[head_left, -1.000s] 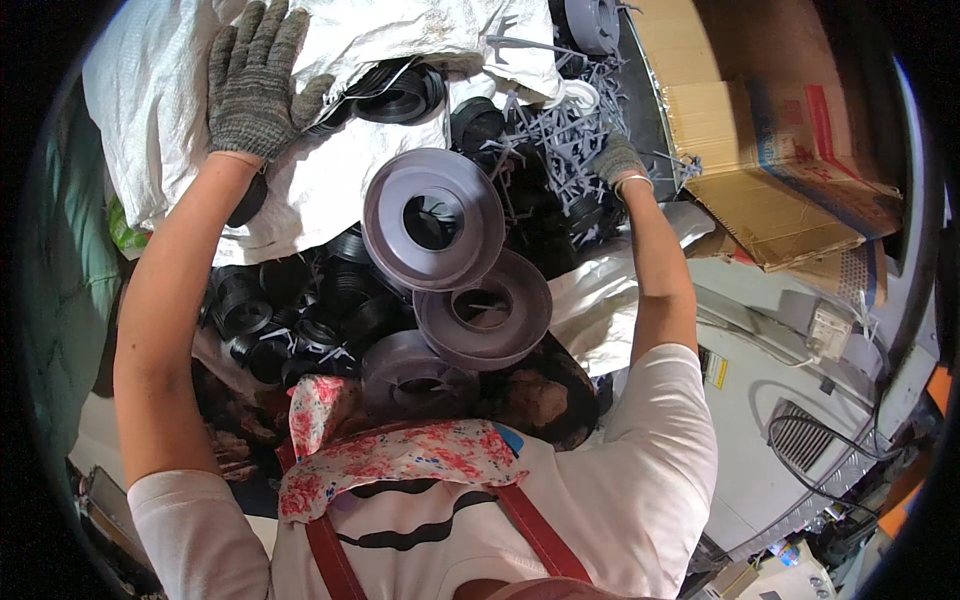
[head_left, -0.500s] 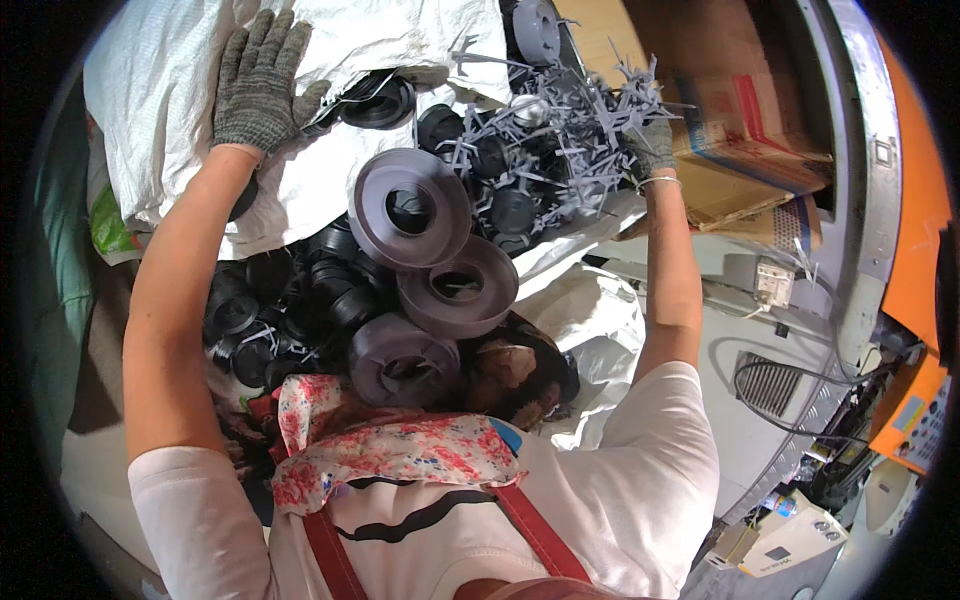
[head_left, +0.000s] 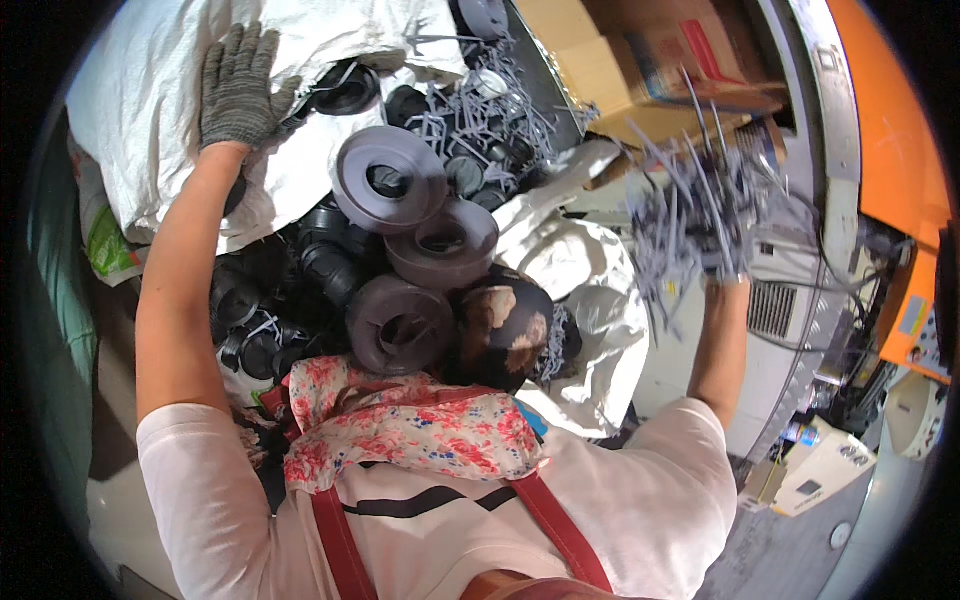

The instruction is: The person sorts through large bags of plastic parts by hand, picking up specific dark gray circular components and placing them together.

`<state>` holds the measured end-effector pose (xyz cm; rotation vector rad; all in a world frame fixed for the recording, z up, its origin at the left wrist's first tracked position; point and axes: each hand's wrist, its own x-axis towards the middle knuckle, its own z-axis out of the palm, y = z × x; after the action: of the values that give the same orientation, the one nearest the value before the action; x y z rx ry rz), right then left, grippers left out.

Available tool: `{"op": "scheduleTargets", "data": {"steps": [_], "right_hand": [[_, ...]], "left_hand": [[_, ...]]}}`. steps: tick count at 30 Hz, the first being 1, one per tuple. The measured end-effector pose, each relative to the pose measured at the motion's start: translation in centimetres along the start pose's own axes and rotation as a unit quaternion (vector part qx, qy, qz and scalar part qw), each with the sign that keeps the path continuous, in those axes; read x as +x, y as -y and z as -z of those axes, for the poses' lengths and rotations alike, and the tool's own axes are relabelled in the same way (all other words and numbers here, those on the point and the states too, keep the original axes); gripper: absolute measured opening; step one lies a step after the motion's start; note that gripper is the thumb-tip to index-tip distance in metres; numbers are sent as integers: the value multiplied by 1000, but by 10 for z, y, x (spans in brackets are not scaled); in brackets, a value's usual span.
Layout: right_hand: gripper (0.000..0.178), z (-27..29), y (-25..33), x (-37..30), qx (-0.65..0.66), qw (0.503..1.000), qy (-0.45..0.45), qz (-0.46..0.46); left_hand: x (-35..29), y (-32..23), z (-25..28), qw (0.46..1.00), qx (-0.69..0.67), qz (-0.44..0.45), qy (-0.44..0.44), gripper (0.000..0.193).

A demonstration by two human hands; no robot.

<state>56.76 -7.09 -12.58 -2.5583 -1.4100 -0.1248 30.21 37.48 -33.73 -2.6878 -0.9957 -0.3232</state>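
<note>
- Well to the right of the pale gray ring, my right hand is closed around gray strips (blurred, fingers mostly hidden).
- Left of that ring, my left hand lies flat on the white sack, fingers spread.
- I judge this a carrying step; the next move calls for a tight clasp.

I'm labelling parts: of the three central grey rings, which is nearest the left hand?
The upper ring; the middle ring and lower ring lie farther from the left hand, nearer the floral cloth.
</note>
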Motion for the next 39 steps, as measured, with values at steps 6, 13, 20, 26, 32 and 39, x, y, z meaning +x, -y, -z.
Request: {"op": "scheduleTargets", "data": {"steps": [6,13,20,26,32,39], "right_hand": [[67,-5,-19,-221,-7,900,308,-310],[40,-57,-17,-129,42,947,171,-268],[50,-196,-3,85,68,972,198,-103],[45,-334,-38,183,-109,962,233,-87],[25,-350,-51,171,-186,959,209,-49],[59,-229,-30,148,-47,907,409,-92]], "left_hand": [[1,-5,-2,1000,22,-4,9,62],[2,-1,0,1000,25,-8,-8,62],[2,-2,-6,1000,-4,-12,-23,63],[1,3,-15,997,-33,-33,-67,65],[0,6,-22,995,-39,-43,-76,68],[3,4,-20,993,-41,-56,-100,66]]}}
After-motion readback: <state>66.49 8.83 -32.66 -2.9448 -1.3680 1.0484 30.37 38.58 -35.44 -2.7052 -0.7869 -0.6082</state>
